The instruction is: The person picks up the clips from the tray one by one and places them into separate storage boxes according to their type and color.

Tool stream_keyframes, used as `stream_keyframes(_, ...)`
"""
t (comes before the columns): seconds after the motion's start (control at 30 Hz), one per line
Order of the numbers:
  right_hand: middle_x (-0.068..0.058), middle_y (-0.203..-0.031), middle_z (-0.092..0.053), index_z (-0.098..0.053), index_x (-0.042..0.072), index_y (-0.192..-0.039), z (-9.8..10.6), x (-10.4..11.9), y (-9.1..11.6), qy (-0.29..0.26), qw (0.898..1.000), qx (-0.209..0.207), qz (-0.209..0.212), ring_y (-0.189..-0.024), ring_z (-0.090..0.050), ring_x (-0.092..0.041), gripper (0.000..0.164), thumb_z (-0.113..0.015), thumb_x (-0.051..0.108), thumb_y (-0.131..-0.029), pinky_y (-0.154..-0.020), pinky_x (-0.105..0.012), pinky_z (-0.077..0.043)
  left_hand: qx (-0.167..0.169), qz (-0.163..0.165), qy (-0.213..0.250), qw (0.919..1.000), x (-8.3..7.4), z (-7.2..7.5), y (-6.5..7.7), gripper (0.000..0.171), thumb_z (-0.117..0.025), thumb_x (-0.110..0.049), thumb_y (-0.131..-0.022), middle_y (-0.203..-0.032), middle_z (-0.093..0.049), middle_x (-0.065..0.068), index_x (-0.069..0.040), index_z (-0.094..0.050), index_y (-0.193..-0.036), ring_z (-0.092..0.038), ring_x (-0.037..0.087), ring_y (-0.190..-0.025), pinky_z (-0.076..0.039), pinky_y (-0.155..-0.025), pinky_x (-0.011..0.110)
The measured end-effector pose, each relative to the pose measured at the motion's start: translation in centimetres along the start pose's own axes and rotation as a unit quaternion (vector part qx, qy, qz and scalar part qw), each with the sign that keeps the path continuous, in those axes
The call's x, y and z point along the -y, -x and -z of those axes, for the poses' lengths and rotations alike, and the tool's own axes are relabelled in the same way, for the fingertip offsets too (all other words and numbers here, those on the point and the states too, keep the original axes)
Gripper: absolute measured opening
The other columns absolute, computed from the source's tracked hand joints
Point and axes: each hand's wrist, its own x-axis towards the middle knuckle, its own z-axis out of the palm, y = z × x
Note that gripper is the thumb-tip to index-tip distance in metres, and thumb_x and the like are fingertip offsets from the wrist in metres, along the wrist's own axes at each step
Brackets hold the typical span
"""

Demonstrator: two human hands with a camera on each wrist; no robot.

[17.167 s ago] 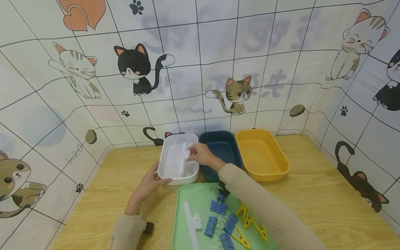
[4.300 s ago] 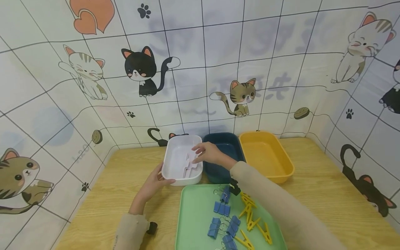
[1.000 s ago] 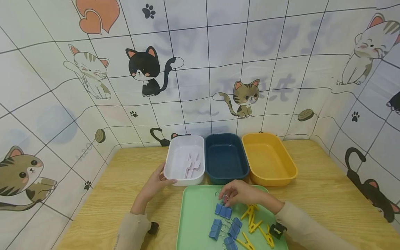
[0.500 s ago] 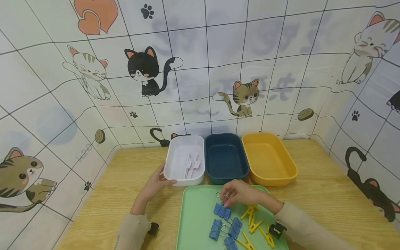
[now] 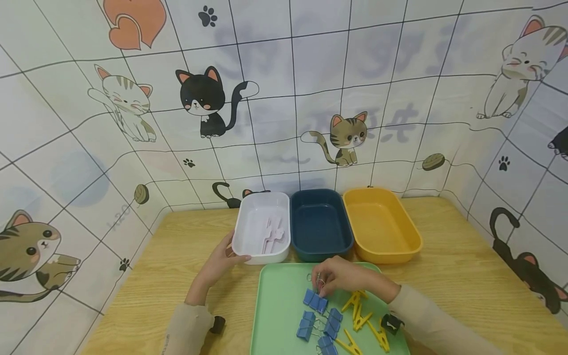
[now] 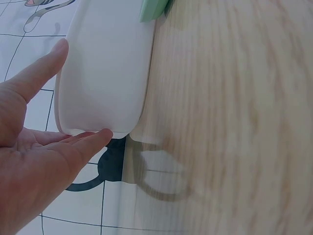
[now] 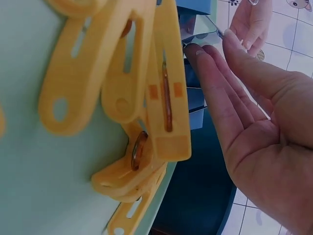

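Observation:
My left hand (image 5: 221,262) holds the near left corner of the white bin (image 5: 271,259), thumb along the front wall and fingers on the side. Inside that bin lie long white clips (image 5: 273,235). Over the back of the green tray (image 5: 275,315), my right hand (image 5: 340,276) pinches the wire handle of a blue binder clip (image 7: 196,7). The fingers mostly hide another blue clip (image 7: 196,117) behind it. Several more blue binder clips (image 5: 306,325) lie towards the front of the tray. Yellow clothespins (image 5: 363,320) are strewn right beside them, below my right wrist.
A dark blue bin (image 5: 321,254) stands against the white one, with a yellow bin (image 5: 388,256) to its right. All three line the back of the wooden table (image 5: 448,276), just behind the tray. A cat-printed cloth wall (image 5: 275,123) rises behind them.
Over the longer span, the white clip on the tray went into the white bin, and my right hand came back to the blue clips. Lately one clip has turned slightly; the left hand stays.

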Motion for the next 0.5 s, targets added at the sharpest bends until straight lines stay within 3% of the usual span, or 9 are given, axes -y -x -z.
stream_keyframes(0.27,-0.007,-0.092,-0.077,-0.072,0.001,-0.1,-0.26,0.11,0.0,-0.015,1.0,-0.002,0.0,-0.081,-0.069,-0.004,0.009,-0.077,-0.001,-0.092,-0.073,-0.022,-0.062,0.002,-0.005,0.003,1.0,0.08,0.0,-0.01,0.093,-0.078,-0.008,-0.095,-0.172,-0.025,0.022,-0.007,-0.021,-0.168,-0.035,0.051,-0.152,-0.043,-0.117,0.06)
stream_keyframes(0.5,-0.01,-0.091,-0.077,-0.072,0.0,-0.1,-0.6,0.07,0.1,-0.043,0.999,-0.032,0.007,-0.081,-0.073,-0.011,0.005,-0.074,0.0,-0.095,-0.069,-0.032,-0.066,0.002,-0.006,-0.001,1.0,-0.04,-0.02,0.04,0.094,-0.079,-0.01,-0.095,-0.172,-0.024,0.023,-0.006,-0.02,-0.168,-0.034,0.051,-0.153,-0.043,-0.117,0.061)
